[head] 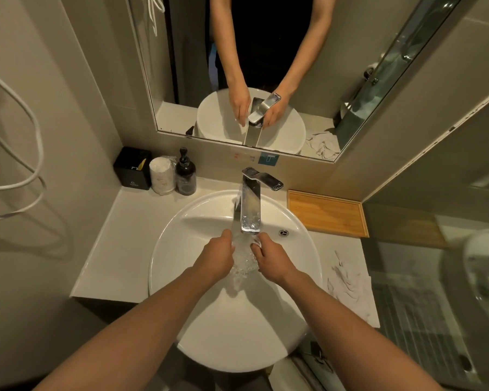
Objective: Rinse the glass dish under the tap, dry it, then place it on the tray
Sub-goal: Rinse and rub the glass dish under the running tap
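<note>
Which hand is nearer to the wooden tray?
Right. The right hand holds the glass dish on the side toward the wooden tray; the left hand is on the dish's far side.

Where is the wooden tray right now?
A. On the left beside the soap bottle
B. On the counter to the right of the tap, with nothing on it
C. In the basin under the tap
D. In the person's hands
B: the tray lies bare on the counter behind and right of the tap, while both hands hold the glass dish in the running water.
</note>
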`<action>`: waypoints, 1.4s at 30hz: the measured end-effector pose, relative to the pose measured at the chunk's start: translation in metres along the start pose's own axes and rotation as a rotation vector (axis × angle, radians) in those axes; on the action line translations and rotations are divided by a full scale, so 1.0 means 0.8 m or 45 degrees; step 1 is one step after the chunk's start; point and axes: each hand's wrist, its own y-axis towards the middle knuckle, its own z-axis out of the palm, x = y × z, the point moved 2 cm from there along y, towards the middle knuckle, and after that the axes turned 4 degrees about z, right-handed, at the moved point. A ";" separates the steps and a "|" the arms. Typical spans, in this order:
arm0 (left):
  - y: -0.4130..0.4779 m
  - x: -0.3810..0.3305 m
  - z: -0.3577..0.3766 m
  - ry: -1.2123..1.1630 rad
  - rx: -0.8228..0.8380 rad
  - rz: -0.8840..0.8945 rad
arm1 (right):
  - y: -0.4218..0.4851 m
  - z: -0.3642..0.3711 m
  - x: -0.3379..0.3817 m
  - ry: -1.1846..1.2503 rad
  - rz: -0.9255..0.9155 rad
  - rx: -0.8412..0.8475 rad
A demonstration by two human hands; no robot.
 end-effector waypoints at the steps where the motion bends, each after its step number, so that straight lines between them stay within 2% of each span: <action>1: 0.000 0.000 0.001 -0.003 -0.003 -0.010 | -0.001 0.001 -0.001 0.040 0.029 -0.005; 6: -0.007 0.002 0.012 -0.231 -0.028 -0.155 | -0.006 0.011 -0.009 0.209 0.161 0.016; 13: 0.004 -0.002 -0.006 -0.107 -0.009 -0.014 | 0.002 -0.001 0.002 0.173 0.068 0.013; 17: 0.002 -0.001 0.000 -0.281 -0.079 -0.128 | -0.001 0.002 -0.003 0.314 0.146 -0.006; 20: 0.000 0.000 0.005 -0.351 -0.053 -0.174 | -0.001 0.002 -0.006 0.299 0.142 -0.008; 26: 0.007 -0.001 -0.008 -0.044 -0.065 0.004 | 0.005 -0.002 0.000 0.138 0.038 -0.043; 28: 0.006 -0.001 -0.005 -0.074 -0.107 -0.025 | 0.003 0.003 -0.001 0.153 0.055 -0.077; 32: -0.006 0.002 0.006 -0.290 -0.113 -0.153 | -0.002 0.010 -0.006 0.241 0.110 -0.015; 38: 0.003 0.002 -0.003 -0.020 -0.072 -0.001 | 0.001 0.003 -0.002 0.062 0.000 -0.005; 40: 0.003 0.001 -0.003 -0.077 -0.090 -0.040 | 0.000 0.004 -0.002 0.128 0.048 -0.049; 42: 0.001 0.000 0.001 -0.283 -0.086 -0.123 | -0.002 0.007 -0.005 0.254 0.125 -0.049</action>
